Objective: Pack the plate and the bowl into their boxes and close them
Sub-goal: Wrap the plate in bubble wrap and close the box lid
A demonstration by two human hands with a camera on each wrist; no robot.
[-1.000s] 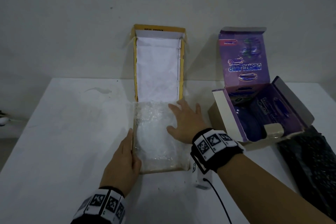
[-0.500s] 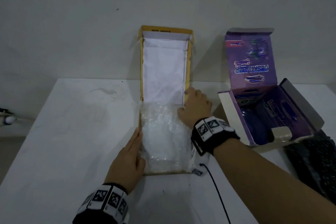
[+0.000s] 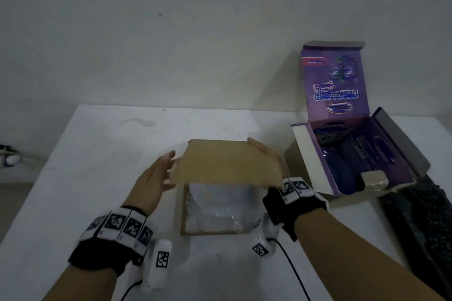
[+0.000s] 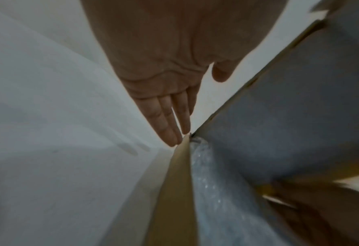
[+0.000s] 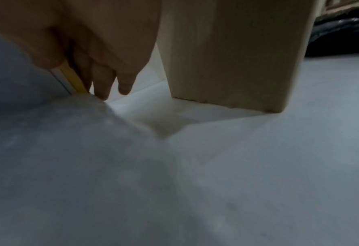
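Bubble-wrapped plate [image 3: 216,208] lies inside the flat brown cardboard box [image 3: 193,232] in the middle of the white counter [image 3: 97,154]. That box's brown lid [image 3: 227,164] slants partway down over the plate, its near edge raised. The right hand [image 3: 265,154] has a grasping grip on the lid's right edge; in the right wrist view the fingers [image 5: 102,83] curl over a yellow-and-white edge of the lid. The left hand [image 3: 154,183] has a released grip, fingers straight, touching the lid's left edge; in the left wrist view the fingertips [image 4: 174,138] meet the box's corner. Well to the right stands the open purple printed cardboard box [image 3: 342,95], flaps up, with the dark blue bowl [image 3: 342,173] inside. A black mesh-like object [image 3: 423,222] lies just right of it.
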